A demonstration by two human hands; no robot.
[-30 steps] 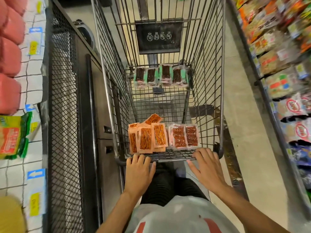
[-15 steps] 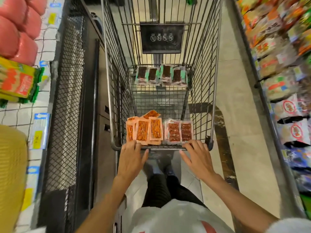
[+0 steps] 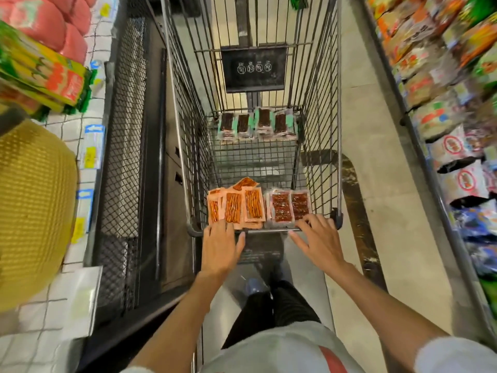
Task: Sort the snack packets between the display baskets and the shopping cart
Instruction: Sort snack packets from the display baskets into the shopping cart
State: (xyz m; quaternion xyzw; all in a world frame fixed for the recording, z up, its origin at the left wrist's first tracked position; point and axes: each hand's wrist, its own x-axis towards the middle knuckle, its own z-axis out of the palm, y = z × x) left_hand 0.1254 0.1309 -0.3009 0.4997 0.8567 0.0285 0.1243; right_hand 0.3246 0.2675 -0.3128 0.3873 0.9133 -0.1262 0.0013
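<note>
Shopping cart (image 3: 322, 130): 4 dark packets with green edges (image 3: 258, 123) sit in a row at the cart's far end. At its near end, by the push bar, an overlapping pile of orange packets (image 3: 234, 207), at least 5, lies on the left. 2 red packets (image 3: 289, 205) touch that pile on the right. Left hand (image 3: 219, 246) and right hand (image 3: 320, 238) both rest on the cart's push bar, fingers loosely spread, thumbs out, holding no packet.

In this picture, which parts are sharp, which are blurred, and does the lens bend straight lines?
Head view: the orange packets, left hand and right hand at the cart rim are sharp; the snack shelves at right are smeared by motion blur; the wide lens bows the cart's side wires; lighting is even.
</note>
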